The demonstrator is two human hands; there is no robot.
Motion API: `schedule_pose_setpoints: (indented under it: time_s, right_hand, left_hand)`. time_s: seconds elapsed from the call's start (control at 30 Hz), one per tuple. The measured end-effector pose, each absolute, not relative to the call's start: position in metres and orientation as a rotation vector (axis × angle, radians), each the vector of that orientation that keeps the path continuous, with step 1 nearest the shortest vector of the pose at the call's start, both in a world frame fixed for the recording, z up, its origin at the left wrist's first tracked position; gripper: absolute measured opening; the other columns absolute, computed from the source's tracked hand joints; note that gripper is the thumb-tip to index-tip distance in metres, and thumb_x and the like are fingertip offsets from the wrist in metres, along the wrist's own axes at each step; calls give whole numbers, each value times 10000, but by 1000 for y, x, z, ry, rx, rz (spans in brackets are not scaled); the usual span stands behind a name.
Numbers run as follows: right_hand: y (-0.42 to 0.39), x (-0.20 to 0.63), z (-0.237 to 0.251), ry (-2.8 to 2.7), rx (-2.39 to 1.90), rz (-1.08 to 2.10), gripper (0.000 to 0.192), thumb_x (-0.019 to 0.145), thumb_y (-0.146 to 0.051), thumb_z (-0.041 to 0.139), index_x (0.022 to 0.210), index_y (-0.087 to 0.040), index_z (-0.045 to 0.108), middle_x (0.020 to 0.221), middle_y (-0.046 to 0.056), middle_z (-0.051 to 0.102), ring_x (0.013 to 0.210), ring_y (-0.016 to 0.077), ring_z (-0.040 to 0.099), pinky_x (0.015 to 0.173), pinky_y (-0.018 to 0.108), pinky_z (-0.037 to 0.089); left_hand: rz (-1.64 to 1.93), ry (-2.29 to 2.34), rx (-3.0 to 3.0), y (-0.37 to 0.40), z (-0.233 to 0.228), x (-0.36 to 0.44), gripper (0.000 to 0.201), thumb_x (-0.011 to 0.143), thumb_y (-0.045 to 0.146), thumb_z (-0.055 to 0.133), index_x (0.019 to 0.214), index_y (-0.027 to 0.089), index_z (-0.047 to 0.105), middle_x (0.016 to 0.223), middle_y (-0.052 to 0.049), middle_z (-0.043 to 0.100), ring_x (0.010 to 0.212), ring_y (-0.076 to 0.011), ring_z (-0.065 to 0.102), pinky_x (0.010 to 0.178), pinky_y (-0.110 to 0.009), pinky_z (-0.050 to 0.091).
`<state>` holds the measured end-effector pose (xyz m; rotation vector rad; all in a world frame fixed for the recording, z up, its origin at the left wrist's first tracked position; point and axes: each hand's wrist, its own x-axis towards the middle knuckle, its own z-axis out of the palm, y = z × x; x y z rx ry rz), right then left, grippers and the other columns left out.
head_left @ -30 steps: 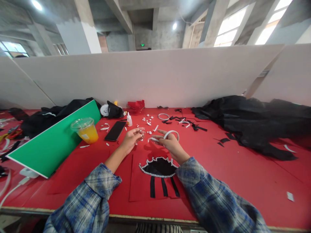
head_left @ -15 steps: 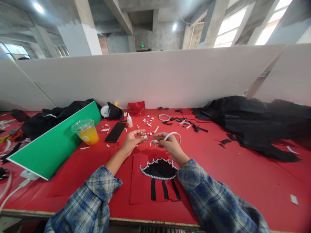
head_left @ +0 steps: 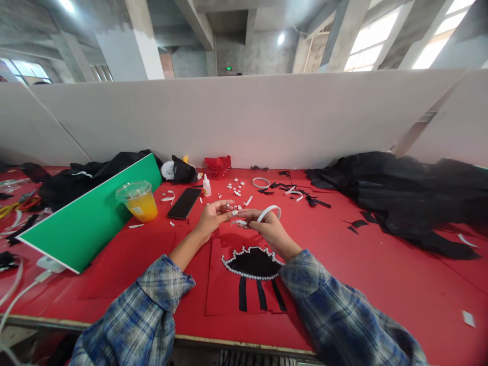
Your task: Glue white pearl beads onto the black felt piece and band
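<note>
Above the beaded black piece [head_left: 251, 262], my right hand [head_left: 267, 226] grips a white strip [head_left: 270, 210]; left hand's [head_left: 211, 217] fingertips pinch its end. I reckon a slip drops it.

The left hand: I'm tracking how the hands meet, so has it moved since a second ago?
Yes. The left hand has closed toward the right hand, away from the phone; its fingertips now meet the white strip there.

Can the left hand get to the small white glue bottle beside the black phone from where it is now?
Probably yes. The left hand is raised just short of the small white glue bottle; only loose white bits lie on the red table between them, and the black phone lies off to the side.
</note>
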<state>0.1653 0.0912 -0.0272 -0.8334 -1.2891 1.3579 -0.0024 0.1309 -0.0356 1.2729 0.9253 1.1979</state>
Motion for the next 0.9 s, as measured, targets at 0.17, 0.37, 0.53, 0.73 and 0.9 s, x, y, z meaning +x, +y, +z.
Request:
schedule_pose_setpoints:
  time_s: [0.17,0.37,0.53,0.73,0.9]
  right_hand:
    - [88,168,-23,-1257,-793,1469,316,594,-79,562,859,-171,709,960,40,700,773,129,655,835,297,491]
    - [88,172,-21,-1258,-770,1545,373,604,-75,587,948,-156,706,766,31,720,731,118,644,824,283,475]
    - [88,172,-22,-1273,-752,1568,399,615,-94,638,1005,-161,690,742,22,713,756,122,650,848,283,461]
    - [87,175,-22,-1279,-662,1669,434,653,-77,617,1072,-180,662,756,11,701,779,119,643,873,291,452]
    - [86,177,-22,-1315,-598,1717,475,677,-54,570,1129,-189,632,712,-16,663,732,97,620,834,268,461]
  left_hand:
    - [1198,926,1263,132,-33,-5,451,533,272,804,934,129,654,794,-25,614,758,-130,564,661,-239,446]
    - [1192,917,1271,133,-34,-7,481,522,282,816,945,127,649,810,-32,617,771,-133,551,662,-243,434]
    - [1162,899,1245,134,-36,-6,475,523,304,822,938,132,667,822,-35,614,753,-121,549,637,-226,417]
    - [1055,801,1093,134,-35,-11,473,503,277,842,935,157,692,874,-41,636,748,-96,558,650,-202,406]
    - [1018,723,1072,137,-36,-15,401,545,240,825,922,175,704,923,-36,650,728,-75,559,640,-186,412]
